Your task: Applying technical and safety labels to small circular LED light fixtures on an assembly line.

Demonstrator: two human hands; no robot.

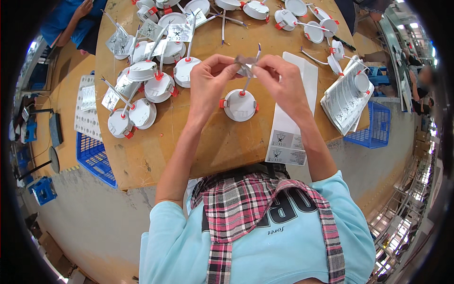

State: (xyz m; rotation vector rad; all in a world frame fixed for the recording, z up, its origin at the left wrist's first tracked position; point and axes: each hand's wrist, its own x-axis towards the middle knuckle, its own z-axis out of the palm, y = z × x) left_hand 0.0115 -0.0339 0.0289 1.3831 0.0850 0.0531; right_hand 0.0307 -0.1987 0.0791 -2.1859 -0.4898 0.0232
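A round white downlight (240, 108) with red-tipped spring clips lies on the table in front of me. Its white cable (246, 84) rises between my hands and ends in bare wire strands. My left hand (211, 80) and my right hand (282, 84) pinch a small silver label (246, 62) at the cable, one at each end. Whether the label is stuck to the cable is hidden by my fingers. Beside my right forearm lies a white backing strip (302, 75), with printed silver labels (287, 147) at its near end.
Several downlights with labelled cables crowd the left, such as this one (159, 88). More downlights (285, 20) lie at the back. A stack of label sheets (347, 97) and a black pen (344, 43) are at right. Blue crates (376, 125) flank the wooden table (208, 146). Another person's arm (75, 21) shows far left.
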